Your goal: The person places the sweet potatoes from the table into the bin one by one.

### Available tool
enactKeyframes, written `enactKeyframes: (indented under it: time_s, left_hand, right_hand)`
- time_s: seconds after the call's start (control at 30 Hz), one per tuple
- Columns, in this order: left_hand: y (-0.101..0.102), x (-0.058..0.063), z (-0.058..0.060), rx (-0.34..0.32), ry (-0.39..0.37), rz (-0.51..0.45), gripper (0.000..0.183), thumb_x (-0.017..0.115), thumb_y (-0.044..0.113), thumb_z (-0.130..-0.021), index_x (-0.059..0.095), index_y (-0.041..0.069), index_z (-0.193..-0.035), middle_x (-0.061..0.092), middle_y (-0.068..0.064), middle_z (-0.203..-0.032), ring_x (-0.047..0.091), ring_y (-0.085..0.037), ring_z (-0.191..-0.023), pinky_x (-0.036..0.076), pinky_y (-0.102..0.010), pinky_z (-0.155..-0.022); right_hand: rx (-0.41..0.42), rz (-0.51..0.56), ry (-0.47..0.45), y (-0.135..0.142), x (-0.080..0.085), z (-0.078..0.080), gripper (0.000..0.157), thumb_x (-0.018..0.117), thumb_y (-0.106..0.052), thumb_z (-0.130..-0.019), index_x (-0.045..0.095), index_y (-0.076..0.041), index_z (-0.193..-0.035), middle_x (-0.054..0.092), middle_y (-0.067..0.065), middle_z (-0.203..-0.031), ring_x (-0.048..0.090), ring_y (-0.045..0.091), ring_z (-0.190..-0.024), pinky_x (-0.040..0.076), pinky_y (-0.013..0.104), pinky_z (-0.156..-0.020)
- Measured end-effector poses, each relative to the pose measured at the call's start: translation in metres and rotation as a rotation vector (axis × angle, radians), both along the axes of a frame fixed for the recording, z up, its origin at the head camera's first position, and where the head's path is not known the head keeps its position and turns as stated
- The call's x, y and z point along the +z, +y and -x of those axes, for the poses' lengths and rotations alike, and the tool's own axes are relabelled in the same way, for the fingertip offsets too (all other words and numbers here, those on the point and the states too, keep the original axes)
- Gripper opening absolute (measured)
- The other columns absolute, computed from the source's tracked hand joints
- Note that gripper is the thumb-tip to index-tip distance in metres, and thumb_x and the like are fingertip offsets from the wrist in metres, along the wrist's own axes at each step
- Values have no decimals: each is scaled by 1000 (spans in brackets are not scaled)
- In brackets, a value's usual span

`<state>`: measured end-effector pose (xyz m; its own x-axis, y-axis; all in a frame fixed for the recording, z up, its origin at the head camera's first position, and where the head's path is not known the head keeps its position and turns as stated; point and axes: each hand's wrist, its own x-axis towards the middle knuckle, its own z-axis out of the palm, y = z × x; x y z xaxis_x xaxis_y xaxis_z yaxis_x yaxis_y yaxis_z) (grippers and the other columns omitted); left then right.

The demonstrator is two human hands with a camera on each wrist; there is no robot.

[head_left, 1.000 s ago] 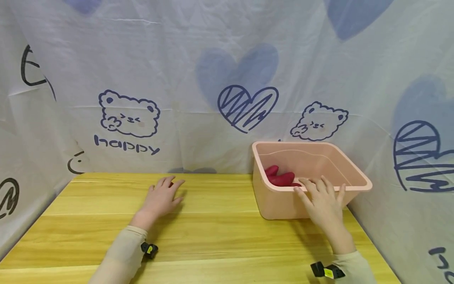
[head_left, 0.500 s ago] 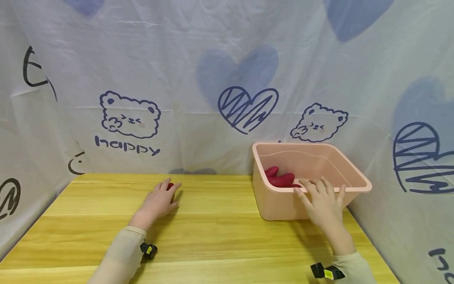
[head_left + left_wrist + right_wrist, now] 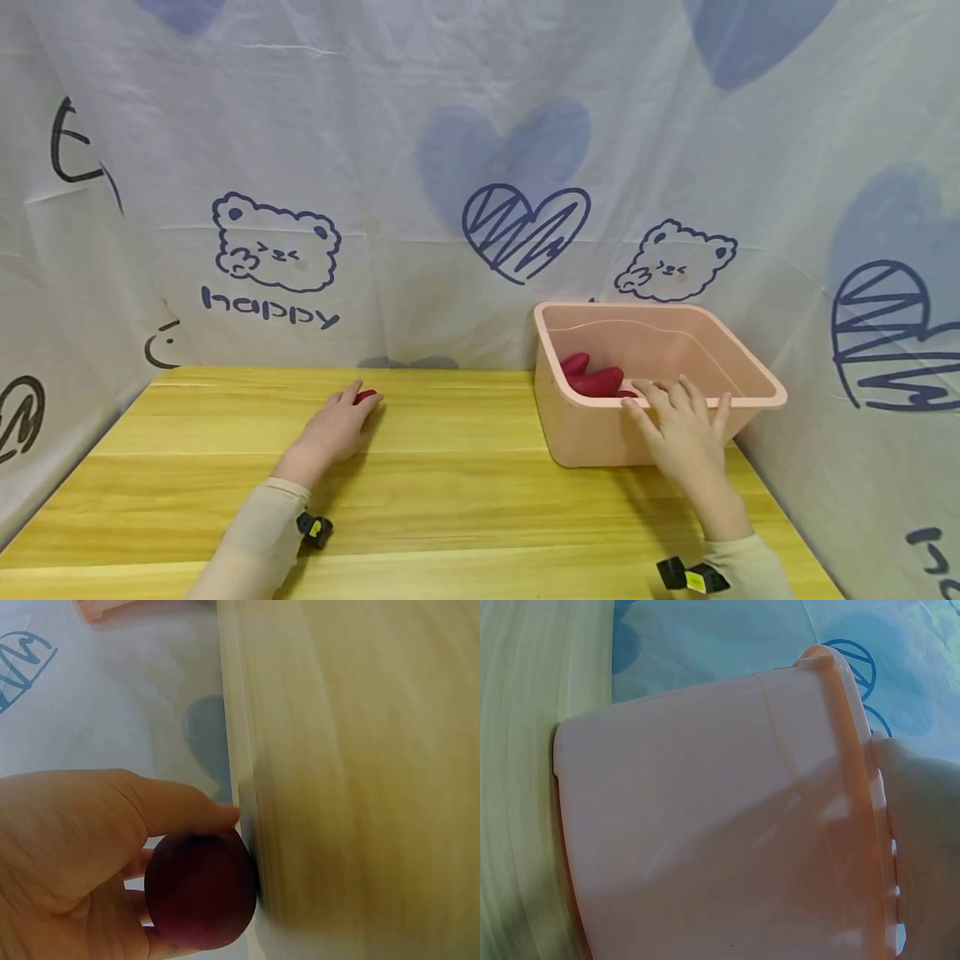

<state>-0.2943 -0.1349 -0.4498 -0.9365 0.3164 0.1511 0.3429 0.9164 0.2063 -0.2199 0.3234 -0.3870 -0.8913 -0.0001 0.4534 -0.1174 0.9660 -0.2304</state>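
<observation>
My left hand (image 3: 332, 431) is low over the far left part of the table, thumb and fingers around a dark red sweet potato (image 3: 364, 397). In the left wrist view the sweet potato (image 3: 201, 891) shows its rounded end, with the thumb along one side and fingertips behind it. Most of its length is hidden. My right hand (image 3: 686, 442) rests at the front rim of a pink plastic bin (image 3: 600, 437), fingers spread and reaching over the edge. Several more red sweet potatoes (image 3: 596, 382) lie inside the bin at its left side.
The wooden table (image 3: 450, 500) ends at the back against a hanging white cloth (image 3: 420, 292) printed with bears and hearts. More cloth hangs at both sides. The bin stands at the table's back right, near the right-hand cloth.
My left fingers have closed in around the sweet potato and the hand has lowered slightly; more red shows between thumb and fingers. The right hand stays at the bin rim.
</observation>
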Motion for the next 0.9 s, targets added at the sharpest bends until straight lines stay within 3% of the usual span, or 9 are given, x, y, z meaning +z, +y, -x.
enactKeyframes:
  time_s: [0.37,0.63,0.9]
  left_hand:
    - [0,1,-2,-9,17,25,39,57,13,-97,56,9,-135,39,-33,-146,48,-56,-120,48,-66,-87]
    - [1,3,-2,-19,111,5,43,64,9,-92,57,10,-134,46,-30,-140,50,-53,-118,49,-66,-85]
    - [2,5,0,-54,253,-8,58,71,-1,-78,57,10,-133,52,-28,-133,53,-49,-116,49,-62,-88]
  right_hand:
    - [2,0,5,0,-1,0,50,39,-56,-100,56,-22,-133,50,15,-137,28,45,-139,-9,73,-110]
    - [-3,-1,4,0,0,-1,51,38,-56,-100,56,-21,-133,50,15,-138,28,45,-139,-10,72,-111]
    - [-6,-2,-10,0,1,0,53,37,-57,-100,55,-21,-134,50,16,-139,27,46,-139,-11,72,-111]
